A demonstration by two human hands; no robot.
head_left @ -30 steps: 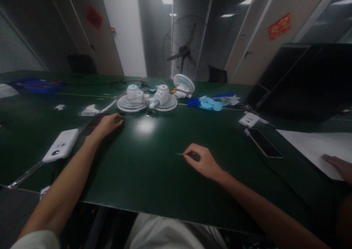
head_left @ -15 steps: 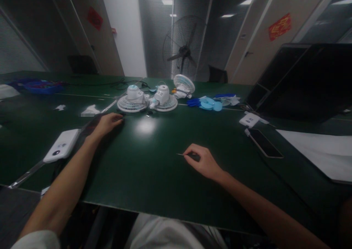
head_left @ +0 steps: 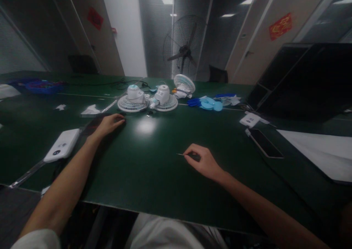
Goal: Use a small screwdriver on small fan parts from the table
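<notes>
My right hand (head_left: 202, 162) is over the middle of the green table (head_left: 154, 183), thumb and forefinger pinched on a thin, short metal rod (head_left: 179, 154) whose tip points left. Further left, my left hand (head_left: 110, 124) rests low by the table surface with its fingers curled together; a small dark shape shows at the fingertips, too dim to name. Just beyond it, two small white fans lie face down, the left fan (head_left: 134, 98) and the right fan (head_left: 165, 98). Small dark and shiny bits (head_left: 149, 113) lie in front of them.
A third white fan (head_left: 183, 85) leans behind, beside light-blue fan blades (head_left: 211, 104) and a blue glove (head_left: 194, 102). On the right are a phone (head_left: 264, 143), a white device (head_left: 249, 120), white sheets (head_left: 319, 150) and a black monitor (head_left: 305, 84). A white power bank (head_left: 62, 145) lies left.
My left hand has shifted slightly to the right and nearer to me. My right hand stays in place with the thin metal rod.
</notes>
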